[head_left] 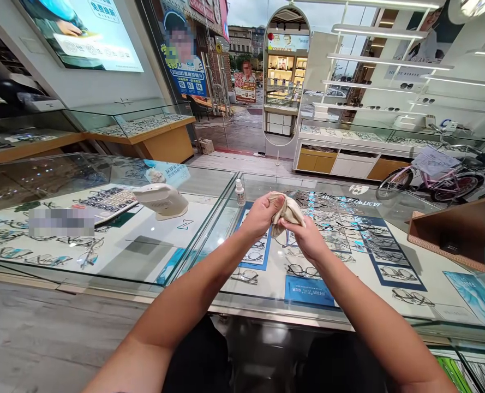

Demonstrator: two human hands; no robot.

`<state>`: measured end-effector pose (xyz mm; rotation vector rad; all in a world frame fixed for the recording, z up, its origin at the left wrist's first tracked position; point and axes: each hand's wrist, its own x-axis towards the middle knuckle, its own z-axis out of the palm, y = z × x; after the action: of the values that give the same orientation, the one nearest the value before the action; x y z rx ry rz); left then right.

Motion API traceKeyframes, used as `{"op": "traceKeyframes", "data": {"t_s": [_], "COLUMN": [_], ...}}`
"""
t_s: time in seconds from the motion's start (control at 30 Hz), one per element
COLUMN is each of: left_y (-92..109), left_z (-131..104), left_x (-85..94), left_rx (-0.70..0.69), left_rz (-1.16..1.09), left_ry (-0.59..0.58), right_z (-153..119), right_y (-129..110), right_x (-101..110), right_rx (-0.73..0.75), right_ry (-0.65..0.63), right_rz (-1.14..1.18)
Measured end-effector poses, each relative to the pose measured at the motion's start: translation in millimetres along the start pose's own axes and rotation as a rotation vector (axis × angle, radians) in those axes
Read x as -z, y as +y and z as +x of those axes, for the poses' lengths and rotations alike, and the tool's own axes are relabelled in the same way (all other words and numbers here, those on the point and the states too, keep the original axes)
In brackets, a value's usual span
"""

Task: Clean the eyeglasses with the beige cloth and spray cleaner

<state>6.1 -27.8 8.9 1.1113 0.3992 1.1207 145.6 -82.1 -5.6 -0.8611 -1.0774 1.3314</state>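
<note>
A crumpled beige cloth [290, 212] is bunched between my two hands, above the glass counter [221, 218]. My left hand [262, 214] pinches its upper left part, with the thumb on top. From the lower right, my right hand [307, 237] has its fingers closed on the same cloth. Just under the cloth shows a thin curved eyeglass rim [281, 238]; I cannot tell whether it is held in the folds or lies in the case below. To the left of my hands, a small white spray bottle [240, 194] stands upright on the glass.
Inside the case lie several eyeglasses [303, 271] and a blue card [309, 289]. A white scanner-like device [161, 201] sits to the left. At right are a brown wooden stand [447, 234] and a bicycle [434, 172]. An oval mirror [286, 76] stands beyond the counter.
</note>
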Motion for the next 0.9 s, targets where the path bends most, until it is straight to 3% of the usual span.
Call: {"op": "traceKeyframes", "data": {"t_s": [0.23, 0.53, 0.73, 0.9], "left_y": [10.3, -2.0, 15.6, 24.8], "left_z": [-2.6, 0.7, 2.1, 6.5], "left_x": [2.7, -1.3, 2.5, 14.6], "left_rx": [0.074, 0.005, 0.107, 0.122], "left_rz": [-0.054, -0.042, -0.189, -0.222], "left_ry": [-0.103, 0.022, -0.146, -0.034], "right_z": [1.8, 3.1, 2.8, -6.2], "right_y": [-9.6, 1.5, -16.2, -38.5], "right_x": [0.1, 1.7, 6.0, 6.2], "right_rx": [0.041, 0.037, 0.052, 0.147], "right_ry": [0.055, 0.039, 0.086, 0.079], "right_rz": [0.118, 0.005, 0.057, 0.037]}}
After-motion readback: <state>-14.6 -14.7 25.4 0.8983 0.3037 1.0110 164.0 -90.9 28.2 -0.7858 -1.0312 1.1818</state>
